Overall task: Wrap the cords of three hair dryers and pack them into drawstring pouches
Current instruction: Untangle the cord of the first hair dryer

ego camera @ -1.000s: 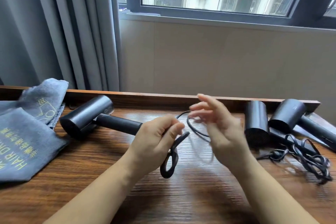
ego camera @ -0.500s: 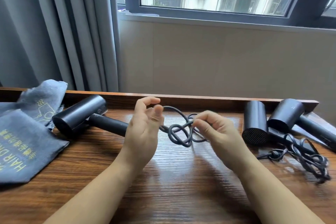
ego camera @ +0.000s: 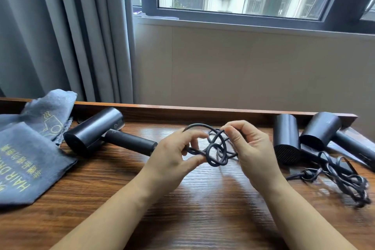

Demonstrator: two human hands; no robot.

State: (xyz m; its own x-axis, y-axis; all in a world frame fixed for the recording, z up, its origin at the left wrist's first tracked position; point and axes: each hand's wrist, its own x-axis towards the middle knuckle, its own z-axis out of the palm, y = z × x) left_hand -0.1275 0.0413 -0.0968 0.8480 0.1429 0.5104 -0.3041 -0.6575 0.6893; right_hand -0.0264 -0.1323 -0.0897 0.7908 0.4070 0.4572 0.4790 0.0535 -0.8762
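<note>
Now cord [ego camera: 215,150] loops hang between both hands.

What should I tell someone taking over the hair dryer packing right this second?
Left hand and right hand: both grip the looped cord of the left dryer, held just above the table.
Left dryer lies on its side behind the left hand.
Two more dryers, the middle dryer and the right dryer, lie at the right, their cords in a loose tangle in front of them.
Grey pouches lie flat at the far left.
Done: first cord partly coiled.
Left: finish that coil, wrap the other two cords, bag all three dryers.
</note>
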